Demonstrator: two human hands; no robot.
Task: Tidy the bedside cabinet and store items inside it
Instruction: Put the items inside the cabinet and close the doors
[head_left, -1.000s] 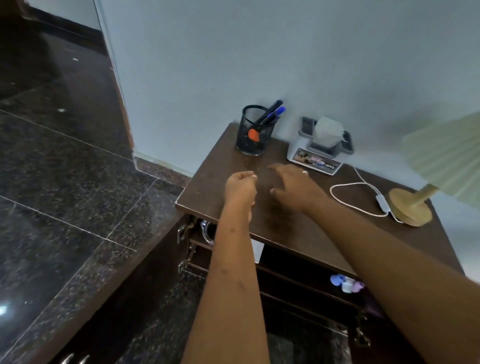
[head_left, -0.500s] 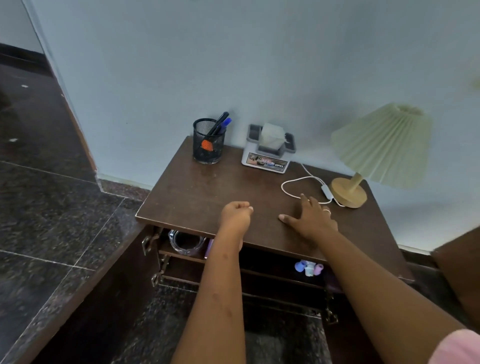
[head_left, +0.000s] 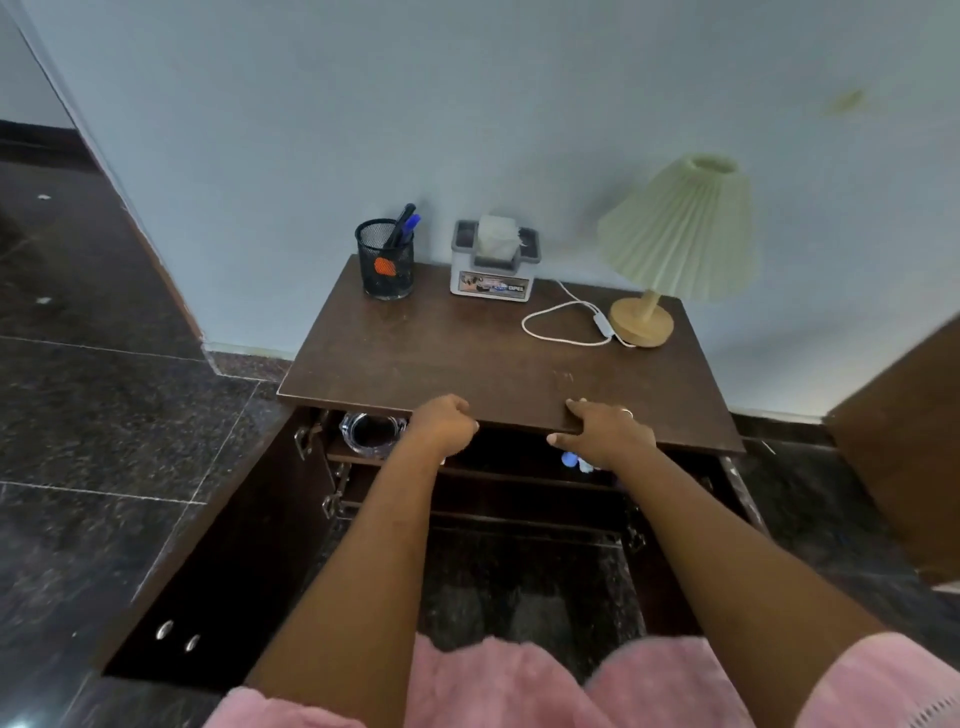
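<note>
Where your left hand (head_left: 444, 423) sits: front edge of cabinet (head_left: 467, 353) top, curled in a fist, holding nothing.
Your right hand (head_left: 605, 434): fingers relaxed over same edge.
Glass dish (head_left: 371, 434): upper shelf inside, left.

A pale blue painted wall (head_left: 467, 104) fills the background, with a faint yellowish stain (head_left: 844, 101) high on its right. At its foot runs a dark stone skirting (head_left: 244, 364). The floor is dark speckled stone tiles (head_left: 104, 415) parted by thin pale grout lines (head_left: 104, 349), with a small white speck (head_left: 43, 197) far left. A brown wooden panel (head_left: 904, 441) stands at the right edge.
</note>
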